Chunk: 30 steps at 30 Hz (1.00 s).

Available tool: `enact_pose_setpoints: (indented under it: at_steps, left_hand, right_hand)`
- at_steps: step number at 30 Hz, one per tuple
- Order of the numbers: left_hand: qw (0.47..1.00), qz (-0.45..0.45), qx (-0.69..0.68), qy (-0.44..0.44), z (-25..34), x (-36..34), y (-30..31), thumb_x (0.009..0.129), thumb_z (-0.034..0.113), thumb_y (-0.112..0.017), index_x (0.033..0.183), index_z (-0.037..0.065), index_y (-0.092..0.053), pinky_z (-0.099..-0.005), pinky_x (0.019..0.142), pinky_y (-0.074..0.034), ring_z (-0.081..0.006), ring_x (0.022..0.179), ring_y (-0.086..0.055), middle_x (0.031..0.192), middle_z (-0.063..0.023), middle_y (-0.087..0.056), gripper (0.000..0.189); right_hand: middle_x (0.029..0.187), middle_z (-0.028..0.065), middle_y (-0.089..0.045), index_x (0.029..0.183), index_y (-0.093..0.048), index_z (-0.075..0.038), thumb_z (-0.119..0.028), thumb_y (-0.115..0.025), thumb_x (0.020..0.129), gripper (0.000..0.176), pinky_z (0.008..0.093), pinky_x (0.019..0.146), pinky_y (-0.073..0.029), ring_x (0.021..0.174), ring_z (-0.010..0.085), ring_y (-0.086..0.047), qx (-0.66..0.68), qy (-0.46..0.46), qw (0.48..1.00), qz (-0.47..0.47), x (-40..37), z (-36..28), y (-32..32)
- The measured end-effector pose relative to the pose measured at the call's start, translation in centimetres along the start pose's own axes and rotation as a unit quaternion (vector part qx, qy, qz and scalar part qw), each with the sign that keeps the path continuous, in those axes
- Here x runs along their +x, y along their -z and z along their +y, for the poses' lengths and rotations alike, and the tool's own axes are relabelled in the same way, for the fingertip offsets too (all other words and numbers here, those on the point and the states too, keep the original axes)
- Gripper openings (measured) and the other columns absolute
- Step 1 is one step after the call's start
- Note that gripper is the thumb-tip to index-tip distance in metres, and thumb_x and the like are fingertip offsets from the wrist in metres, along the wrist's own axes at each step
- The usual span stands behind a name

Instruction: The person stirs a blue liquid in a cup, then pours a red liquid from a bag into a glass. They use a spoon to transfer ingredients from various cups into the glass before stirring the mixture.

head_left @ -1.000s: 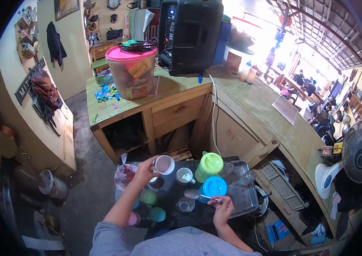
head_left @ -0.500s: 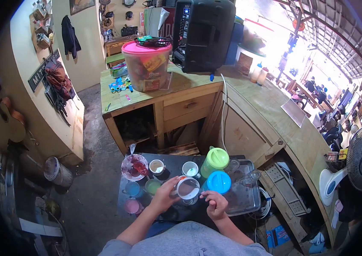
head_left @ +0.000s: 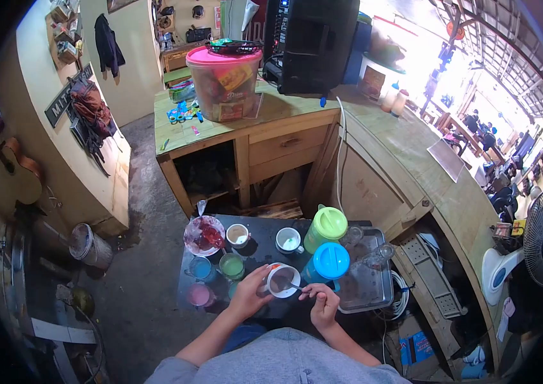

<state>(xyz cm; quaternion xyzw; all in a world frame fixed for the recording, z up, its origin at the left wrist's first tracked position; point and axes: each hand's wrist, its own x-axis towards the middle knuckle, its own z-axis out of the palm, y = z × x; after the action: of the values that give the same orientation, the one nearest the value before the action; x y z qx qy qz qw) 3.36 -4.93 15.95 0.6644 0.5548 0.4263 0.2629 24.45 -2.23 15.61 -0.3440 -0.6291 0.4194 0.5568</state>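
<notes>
- My left hand (head_left: 249, 292) wraps around the side of a white cup (head_left: 282, 280) and grips it firmly at the near edge of a low dark surface (head_left: 262, 251). The grip seems meant to steady the cup. I cannot tell whether the cup rests on the surface or is lifted.
- My right hand (head_left: 322, 301) pinches the handle of a spoon (head_left: 296, 286). The spoon's far end reaches into the cup's mouth.
- The cup sits between both hands, close to my body, probably for easy reach.
- Just right of the cup stands a blue-lidded jug (head_left: 330, 262), with a green-lidded jug (head_left: 326, 225) behind it. Both lids are on.
- A metal tray (head_left: 374, 299) lies right of the jugs and holds clear glasses (head_left: 374, 258).
- Left of the cup, a green cup (head_left: 232, 265), a blue cup (head_left: 200, 267) and a pink cup (head_left: 198, 295) cluster together.
- Behind them are a bowl (head_left: 203, 234) of something red and two white mugs (head_left: 238, 235).
</notes>
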Motion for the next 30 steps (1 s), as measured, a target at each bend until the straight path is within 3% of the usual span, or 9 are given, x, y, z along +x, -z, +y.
enact_pose_setpoints:
  at_steps: [7,16,23,26,30]
  left_hand:
    - [1.0,-0.009,-0.01,0.027,-0.5,-0.6,-0.2,0.065,0.008,-0.08,0.132,0.001,-0.048,-0.0378,0.1,-0.044,-0.0331,0.122,-0.052,0.133,-0.0198,-0.051,0.074]
    - [0.995,-0.031,-0.03,0.091,-1.2,-0.4,0.3,0.063,0.007,-0.081,0.129,0.0,-0.05,-0.0368,0.1,-0.045,-0.0323,0.121,-0.053,0.131,-0.0187,-0.053,0.073]
    - [0.985,-0.003,-0.017,0.171,-0.4,0.3,1.8,0.062,0.003,-0.08,0.129,0.002,-0.051,-0.0355,0.089,-0.052,-0.0261,0.112,-0.06,0.129,-0.015,-0.056,0.073]
    - [0.982,0.025,-0.015,0.184,0.1,0.5,2.5,0.061,0.003,-0.08,0.129,0.008,-0.054,-0.0334,0.085,-0.053,-0.0229,0.106,-0.062,0.127,-0.0122,-0.058,0.073]
    - [0.982,0.052,-0.018,0.183,-0.1,0.6,3.0,0.061,0.003,-0.081,0.129,0.008,-0.054,-0.0312,0.079,-0.053,-0.02,0.097,-0.064,0.123,-0.0112,-0.061,0.073]
  right_hand:
    - [0.087,0.0163,-0.062,0.084,-0.049,0.001,-0.043,-0.037,0.1,0.048,0.0308,0.064,-0.052,0.067,0.0227,-0.065,0.079,-0.077,0.994,0.014,-0.8,1.4,-0.4]
    - [0.088,0.0167,-0.061,0.084,-0.046,-0.002,-0.033,-0.036,0.103,0.038,0.0321,0.066,-0.053,0.069,0.0226,-0.064,0.176,-0.197,0.96,0.094,-0.3,2.2,0.3]
    - [0.089,0.0166,-0.058,0.085,-0.044,-0.002,-0.038,-0.033,0.103,0.042,0.0338,0.066,-0.053,0.071,0.0236,-0.062,0.128,-0.114,0.979,0.108,0.2,1.7,1.8]
    - [0.088,0.0161,-0.059,0.085,-0.047,0.0,-0.039,-0.035,0.102,0.044,0.0335,0.066,-0.053,0.07,0.0234,-0.063,0.041,-0.051,0.995,0.076,0.2,2.2,2.5]
    - [0.081,0.0142,-0.064,0.08,-0.054,0.001,-0.037,-0.045,0.099,0.043,0.0322,0.064,-0.051,0.072,0.0228,-0.066,-0.09,0.029,0.995,0.032,0.3,1.5,2.4]
